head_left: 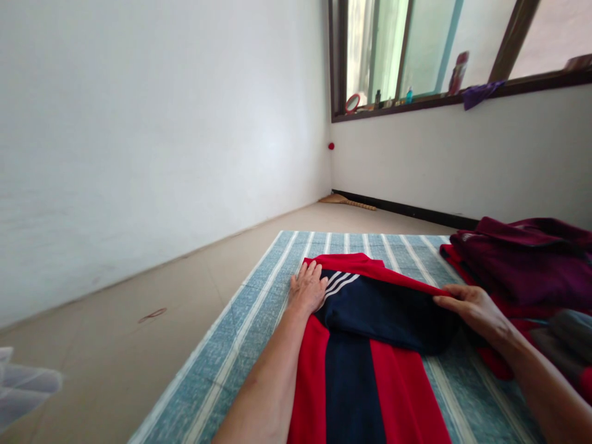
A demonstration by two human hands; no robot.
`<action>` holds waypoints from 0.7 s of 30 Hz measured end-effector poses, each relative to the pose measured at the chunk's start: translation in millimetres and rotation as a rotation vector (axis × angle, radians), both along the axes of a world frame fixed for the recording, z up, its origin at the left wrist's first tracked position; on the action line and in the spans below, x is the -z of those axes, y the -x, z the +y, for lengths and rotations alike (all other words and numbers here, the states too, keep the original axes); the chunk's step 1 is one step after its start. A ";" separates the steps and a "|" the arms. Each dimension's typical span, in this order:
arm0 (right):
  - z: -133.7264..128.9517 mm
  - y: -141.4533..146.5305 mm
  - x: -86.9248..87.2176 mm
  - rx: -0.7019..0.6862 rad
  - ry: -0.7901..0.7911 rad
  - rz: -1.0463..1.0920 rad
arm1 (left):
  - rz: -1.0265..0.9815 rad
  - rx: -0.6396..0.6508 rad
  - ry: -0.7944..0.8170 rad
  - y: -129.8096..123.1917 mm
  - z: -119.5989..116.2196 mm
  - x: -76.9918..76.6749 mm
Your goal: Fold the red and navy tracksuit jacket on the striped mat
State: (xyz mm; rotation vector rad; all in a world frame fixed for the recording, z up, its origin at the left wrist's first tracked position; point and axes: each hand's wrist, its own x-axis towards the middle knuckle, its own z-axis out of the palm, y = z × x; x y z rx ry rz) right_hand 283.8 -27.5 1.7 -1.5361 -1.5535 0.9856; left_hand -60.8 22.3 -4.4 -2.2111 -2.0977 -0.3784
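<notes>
A red and navy jacket (pixel 351 388) lies spread on a blue striped mat (pixel 222 370). Its navy sleeve (pixel 388 308), with white stripes at the shoulder, is folded across the upper part. My left hand (pixel 309 286) rests flat on the shoulder corner, fingers stretched out and pressing on the cloth. At the other end of the sleeve, my right hand (pixel 467 305) pinches the red upper edge between thumb and fingers. The lower part of the jacket runs out of view at the bottom.
Folded maroon clothing (pixel 522 265) is piled at the right, with grey cloth (pixel 564 339) nearer me. A broom (pixel 346 200) lies in the far corner. Whitish translucent plastic (pixel 28 385) is at the lower left; a thin loop (pixel 152 315) lies on the floor.
</notes>
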 end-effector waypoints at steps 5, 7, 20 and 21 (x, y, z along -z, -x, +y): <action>-1.9 1.5 -5.5 0.077 -0.009 0.013 | 0.003 0.014 -0.008 0.7 -0.2 0.5; -2.0 3.9 -5.9 0.109 -0.027 -0.058 | -0.001 0.026 0.004 0.8 -0.2 -0.2; -16.2 35.4 -60.4 0.059 -0.141 -0.583 | 0.022 0.136 0.005 -0.7 -0.3 -4.2; -20.0 41.8 -65.1 0.045 -0.151 -0.593 | 0.024 0.136 0.016 -0.6 -0.2 -4.5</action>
